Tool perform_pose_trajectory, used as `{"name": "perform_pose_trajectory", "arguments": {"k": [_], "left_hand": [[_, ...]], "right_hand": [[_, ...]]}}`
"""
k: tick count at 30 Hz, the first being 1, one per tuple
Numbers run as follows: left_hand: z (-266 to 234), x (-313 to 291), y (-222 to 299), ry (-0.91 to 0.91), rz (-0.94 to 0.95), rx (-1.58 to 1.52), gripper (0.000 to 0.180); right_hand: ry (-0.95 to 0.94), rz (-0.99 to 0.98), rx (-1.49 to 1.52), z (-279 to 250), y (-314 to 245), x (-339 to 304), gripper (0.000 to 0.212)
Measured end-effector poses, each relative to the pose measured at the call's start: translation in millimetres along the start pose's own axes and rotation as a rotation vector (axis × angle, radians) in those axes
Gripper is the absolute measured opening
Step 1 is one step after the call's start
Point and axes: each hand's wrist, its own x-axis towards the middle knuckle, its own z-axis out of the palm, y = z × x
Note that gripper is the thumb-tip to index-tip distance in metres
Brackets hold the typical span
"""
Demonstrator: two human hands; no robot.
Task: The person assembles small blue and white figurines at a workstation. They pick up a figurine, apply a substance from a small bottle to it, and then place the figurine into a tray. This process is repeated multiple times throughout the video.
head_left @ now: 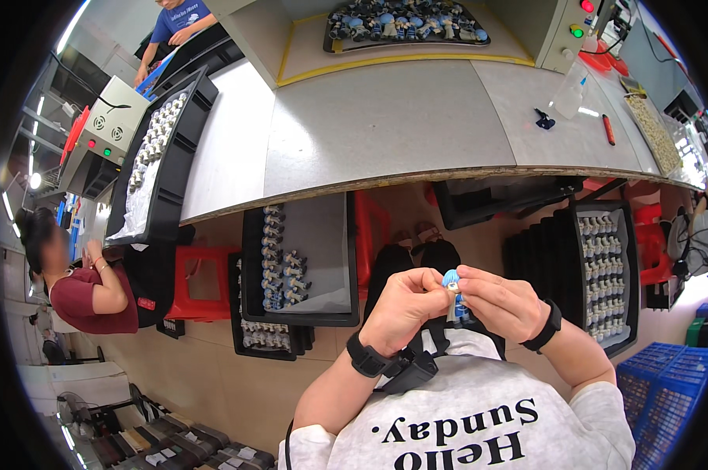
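Observation:
A small figurine (460, 307) with light blue hair and a blue and white body is upright between my two hands, close to my chest. The thumb and fingers of my left hand (407, 304) pinch it from the left side near the head. From the right, the fingers of my right hand (504, 304) close on its head and upper body, hiding part of it. Both wrists wear black bands. Beyond my hands, a black tray (323, 319) on the left holds rows of similar figurines (272, 262).
The grey worktable (385, 125) runs across ahead. On it are a tray of blue-haired figurines (409, 23), a plastic bottle (571, 95) and a red marker (608, 130). Stacked black trays (636, 274) stand to the right, a red stool (201, 286) to the left. Two people work at the left.

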Motion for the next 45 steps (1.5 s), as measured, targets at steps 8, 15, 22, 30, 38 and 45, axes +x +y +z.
{"name": "perform_pose_trajectory", "arguments": {"k": [8,15,22,30,38,45], "left_hand": [[3.4,-0.3,1.1,0.015,0.048,0.033,0.019],[3.4,2.8,-8.9,0.052,0.249,0.164,0.019],[10.2,1.4,-14.1,0.149,0.367,0.263,0.019],[10.0,2.1,-16.5,0.142,0.398,0.266,0.019],[7.1,2.3,-17.2,0.148,0.390,0.273,0.018],[7.3,3.2,-17.1,0.152,0.387,0.264,0.018]], "right_hand": [[0.053,0.077,0.020,5.2,-3.3,1.3,0.021],[0.170,0.171,-0.013,10.4,-4.9,5.9,0.022],[0.212,0.323,-0.080,11.0,-11.1,8.9,0.022],[0.286,0.499,0.106,17.4,-15.7,8.6,0.019],[0.318,0.586,0.153,19.6,-17.6,9.4,0.019],[0.316,0.599,0.099,17.4,-18.9,10.2,0.020]]}}
